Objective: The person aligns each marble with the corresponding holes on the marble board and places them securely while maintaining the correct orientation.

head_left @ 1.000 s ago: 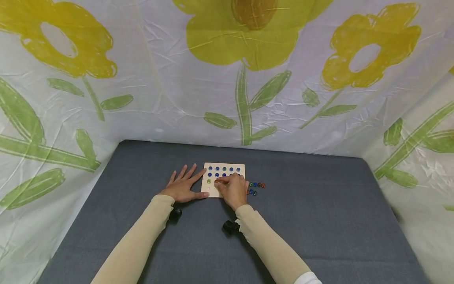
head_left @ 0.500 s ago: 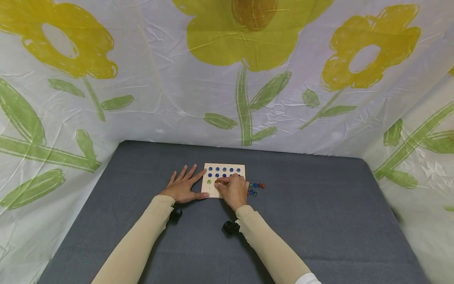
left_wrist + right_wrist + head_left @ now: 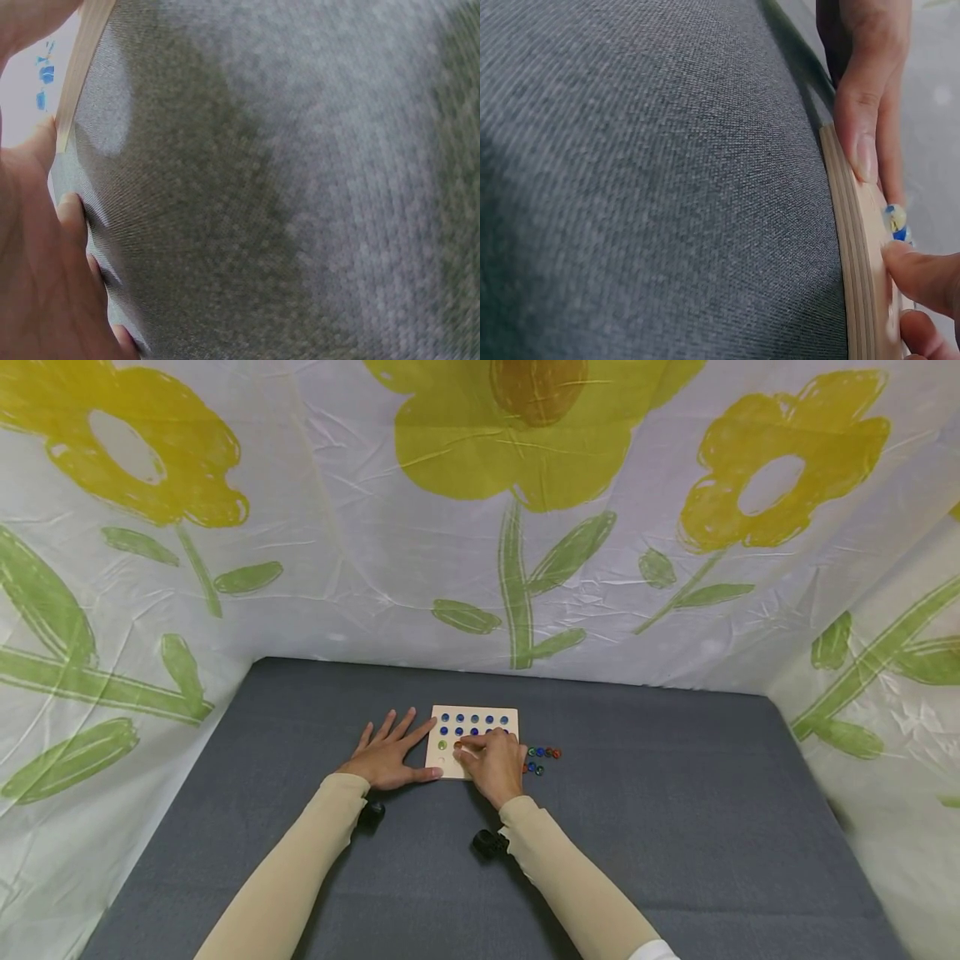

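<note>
A light wooden board (image 3: 452, 770) with rows of round hollows lies on the table. Two rows of blue marbles (image 3: 474, 718) fill its far side, and a yellow-green marble (image 3: 442, 745) sits in the third row. My left hand (image 3: 386, 760) lies spread at the board's left edge, its thumb and index finger touching it. Over the board, my right hand (image 3: 493, 764) pinches a small orange-brown marble (image 3: 457, 745) at the hollow beside the yellow-green one. The right wrist view shows the right thumb (image 3: 919, 274) low against the board's top, near a clear yellow-and-blue marble (image 3: 895, 217).
Several loose marbles (image 3: 540, 752), red, blue and green, lie on the table just right of the board, partly behind the right hand. Dark grey cloth (image 3: 645, 827) covers the table. A white flower-printed curtain (image 3: 337, 568) stands round its back and sides.
</note>
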A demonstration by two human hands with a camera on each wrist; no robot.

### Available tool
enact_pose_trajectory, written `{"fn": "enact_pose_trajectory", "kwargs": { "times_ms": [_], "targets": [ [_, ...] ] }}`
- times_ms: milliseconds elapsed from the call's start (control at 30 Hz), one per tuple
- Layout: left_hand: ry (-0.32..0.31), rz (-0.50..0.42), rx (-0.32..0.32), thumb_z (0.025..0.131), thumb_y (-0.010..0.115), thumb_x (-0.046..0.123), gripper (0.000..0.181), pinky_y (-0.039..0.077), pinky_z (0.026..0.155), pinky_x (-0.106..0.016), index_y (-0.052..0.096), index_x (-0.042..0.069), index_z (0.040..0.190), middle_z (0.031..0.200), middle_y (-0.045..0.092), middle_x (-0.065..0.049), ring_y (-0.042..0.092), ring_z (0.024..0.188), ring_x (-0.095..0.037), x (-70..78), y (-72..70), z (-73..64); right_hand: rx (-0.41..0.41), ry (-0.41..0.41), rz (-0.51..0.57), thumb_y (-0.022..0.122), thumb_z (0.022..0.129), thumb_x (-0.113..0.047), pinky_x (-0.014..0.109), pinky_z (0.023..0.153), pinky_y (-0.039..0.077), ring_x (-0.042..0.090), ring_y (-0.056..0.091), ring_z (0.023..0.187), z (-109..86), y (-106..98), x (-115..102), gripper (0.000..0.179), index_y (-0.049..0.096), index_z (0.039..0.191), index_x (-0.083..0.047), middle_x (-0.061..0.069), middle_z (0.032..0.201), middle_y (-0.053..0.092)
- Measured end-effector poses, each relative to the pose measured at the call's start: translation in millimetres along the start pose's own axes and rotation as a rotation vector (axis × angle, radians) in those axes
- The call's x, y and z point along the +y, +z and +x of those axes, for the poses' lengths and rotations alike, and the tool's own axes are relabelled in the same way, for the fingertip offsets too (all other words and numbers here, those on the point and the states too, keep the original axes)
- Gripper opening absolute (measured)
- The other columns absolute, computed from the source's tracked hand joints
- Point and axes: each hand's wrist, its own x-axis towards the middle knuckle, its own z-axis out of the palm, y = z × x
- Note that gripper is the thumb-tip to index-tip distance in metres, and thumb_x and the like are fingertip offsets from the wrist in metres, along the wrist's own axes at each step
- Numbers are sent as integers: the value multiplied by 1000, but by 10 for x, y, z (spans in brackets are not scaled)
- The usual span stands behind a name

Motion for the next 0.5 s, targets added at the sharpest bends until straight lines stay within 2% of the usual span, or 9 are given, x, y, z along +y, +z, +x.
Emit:
{"fn": "enact_pose_trajectory", "kwargs": {
  "times_ms": [233,500],
  "targets": [
    [-2,-1,-1,88,57,76,99,-7,119,-65,17,29,165,170,1,-12,-7,154,-40,-5,-1,-7,-33,-20,14,86,83,-23,44,76,37,25,58,82,-17,-35,20,23,83,104,-14,3,87,70],
    [2,5,3,88,58,75,99,-5,119,-66,18,27,165,170,3,-13,-6,154,-41,-1,-1,-10,-53,-55,63,84,85,-20,44,75,35,24,56,80,-55,-124,16,23,82,106,-10,6,89,73]
  ]
}}
